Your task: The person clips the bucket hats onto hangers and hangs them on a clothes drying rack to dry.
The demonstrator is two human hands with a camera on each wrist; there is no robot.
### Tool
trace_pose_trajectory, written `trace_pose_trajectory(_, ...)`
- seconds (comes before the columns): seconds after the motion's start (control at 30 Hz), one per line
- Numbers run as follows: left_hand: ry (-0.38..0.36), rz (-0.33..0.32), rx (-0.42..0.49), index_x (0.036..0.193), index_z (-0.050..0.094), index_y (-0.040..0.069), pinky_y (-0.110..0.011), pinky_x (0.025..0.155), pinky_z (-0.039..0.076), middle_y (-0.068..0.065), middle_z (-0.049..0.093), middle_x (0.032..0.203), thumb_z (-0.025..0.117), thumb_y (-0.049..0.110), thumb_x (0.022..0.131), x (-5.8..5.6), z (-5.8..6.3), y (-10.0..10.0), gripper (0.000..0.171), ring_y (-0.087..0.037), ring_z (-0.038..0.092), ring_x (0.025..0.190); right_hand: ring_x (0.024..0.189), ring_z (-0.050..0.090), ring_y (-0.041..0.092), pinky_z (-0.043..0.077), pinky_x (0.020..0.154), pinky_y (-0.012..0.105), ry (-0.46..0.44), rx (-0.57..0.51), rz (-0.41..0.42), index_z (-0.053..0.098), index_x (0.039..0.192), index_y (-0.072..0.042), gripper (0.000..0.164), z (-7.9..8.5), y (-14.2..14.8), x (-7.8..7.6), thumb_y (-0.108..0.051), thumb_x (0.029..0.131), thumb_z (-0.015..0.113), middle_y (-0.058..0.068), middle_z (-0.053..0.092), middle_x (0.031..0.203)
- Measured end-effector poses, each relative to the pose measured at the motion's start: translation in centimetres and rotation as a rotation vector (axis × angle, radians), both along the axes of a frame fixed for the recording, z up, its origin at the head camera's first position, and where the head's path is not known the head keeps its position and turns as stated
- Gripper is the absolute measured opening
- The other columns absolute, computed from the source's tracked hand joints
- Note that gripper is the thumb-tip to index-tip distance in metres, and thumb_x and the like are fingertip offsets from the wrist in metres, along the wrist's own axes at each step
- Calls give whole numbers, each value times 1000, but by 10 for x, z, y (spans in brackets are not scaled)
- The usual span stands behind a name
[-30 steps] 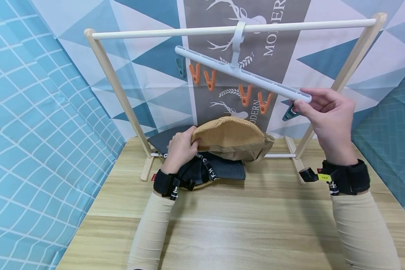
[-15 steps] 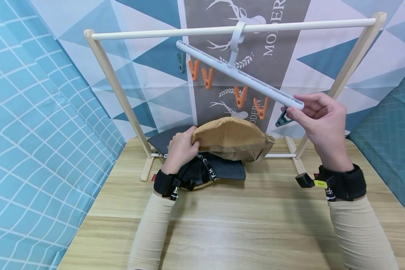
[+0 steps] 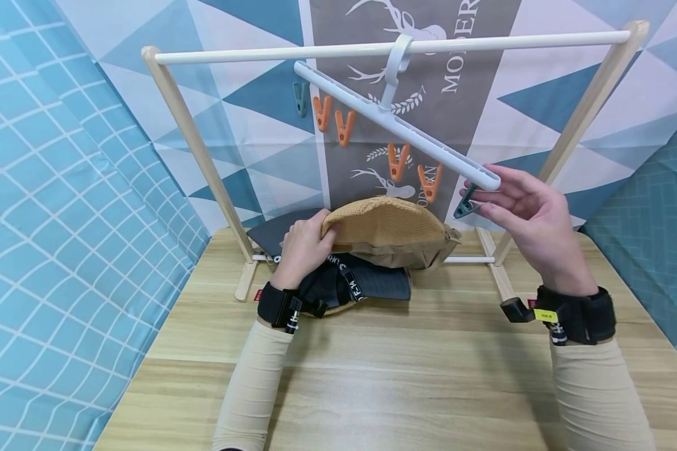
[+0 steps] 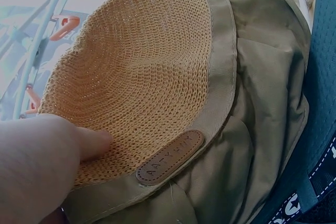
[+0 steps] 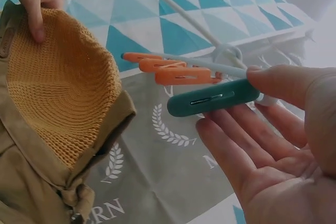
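My left hand point(image 3: 304, 249) pinches the straw-woven brim of a khaki sun hat point(image 3: 397, 252), thumb over the weave. The left wrist view shows a brown label point(image 4: 170, 157) on the hat's band. At the lowered right end of a white clip hanger point(image 3: 417, 139), my right hand point(image 3: 533, 219) holds a dark green clothespin point(image 3: 466, 202) between thumb and fingers. In the right wrist view the thumb lies at the green clothespin's hanger end, with the other fingers beneath. Several orange clothespins point(image 3: 397, 161) and another green clothespin point(image 3: 299, 99) hang along the hanger.
The hanger hooks over the white top bar point(image 3: 231, 57) of a wooden rack point(image 3: 197, 147). Below and behind the khaki hat lies a dark blue-grey hat point(image 3: 378, 285) with a lettered strap, on the wooden table point(image 3: 338, 376). A patterned cloth point(image 3: 248, 156) stands behind the rack.
The hanger's right end has come down and left, tilting it more steeply. My right hand has moved from the hanger's end down to the green clothespin. My left hand stays on the hat.
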State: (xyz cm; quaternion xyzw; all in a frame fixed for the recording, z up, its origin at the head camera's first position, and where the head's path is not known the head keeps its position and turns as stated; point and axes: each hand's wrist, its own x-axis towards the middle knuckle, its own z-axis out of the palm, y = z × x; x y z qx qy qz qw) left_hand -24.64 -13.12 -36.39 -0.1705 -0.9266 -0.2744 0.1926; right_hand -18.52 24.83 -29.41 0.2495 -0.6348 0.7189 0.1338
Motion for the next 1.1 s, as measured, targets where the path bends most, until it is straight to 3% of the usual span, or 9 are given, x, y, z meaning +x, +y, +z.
trace_pose_trajectory(0.23,11,-12,18,112,70,12,-33,56,33,-2,50,70,63,32,116,-1,1,1,22,-26,55,62,116,84,10,64,99,22,-25,46,22,66,151,5,46,-7,0,-1,14,106,66,2,86,127)
trace_pose_trajectory(0.53,36,-34,38,139,74,18,-35,57,35,-8,64,73,61,32,117,-3,0,2,29,-27,57,64,112,85,7,64,96,20,-13,75,13,70,148,5,44,-8,-1,-1,14,106,65,-1,88,120)
trace_pose_trajectory(0.73,41,-49,46,139,75,18,-34,57,34,-8,62,71,62,32,117,-2,0,3,30,-27,56,62,110,85,8,64,95,21,-19,66,12,72,144,4,40,-9,-2,-2,14,106,65,0,88,119)
trace_pose_trajectory(0.9,45,-45,42,137,75,18,-35,58,34,-7,59,69,62,36,117,-2,-1,3,30,-27,56,62,118,84,12,63,100,20,-13,38,-24,70,142,10,38,-9,-2,-1,14,105,66,4,87,126)
trace_pose_trajectory(1.1,41,-38,40,136,75,17,-35,59,35,-9,63,72,62,35,117,-1,-1,3,30,-29,59,64,121,84,17,63,101,28,-9,-47,-20,63,151,11,46,-15,1,0,15,106,64,10,85,130)
